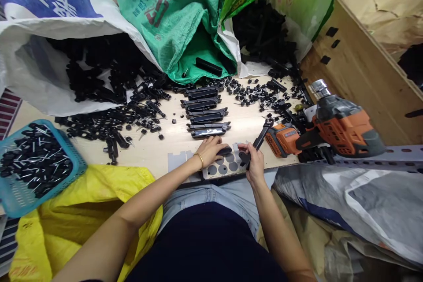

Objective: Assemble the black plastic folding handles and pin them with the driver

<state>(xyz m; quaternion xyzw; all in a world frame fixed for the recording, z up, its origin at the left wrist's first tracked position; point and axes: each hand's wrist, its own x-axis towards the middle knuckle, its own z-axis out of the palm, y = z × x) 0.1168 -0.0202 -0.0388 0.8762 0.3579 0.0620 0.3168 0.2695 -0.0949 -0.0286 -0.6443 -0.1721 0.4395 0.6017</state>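
Observation:
My right hand (255, 162) is closed around a long black plastic clamp-like part (261, 136), which it holds tilted, with a wider dark end toward the bottom. My left hand (211, 152), with a gold bangle on its wrist, has its thumb and fingers at the end of a small black plastic piece (225, 150). That piece lies over a sheet of round grey stickers (223, 168) at the table's near edge. Just beyond my left hand, several assembled black clamp-like parts (208, 116) lie in a stacked row.
An orange cordless power tool (343, 125) stands at the right. Loose black knobs with metal pins (254, 94) are scattered behind. A white sack (33, 66), a green sack (168, 31) and a blue basket (77, 154) surround the table (175, 134). A yellow sack (66, 211) hangs below left.

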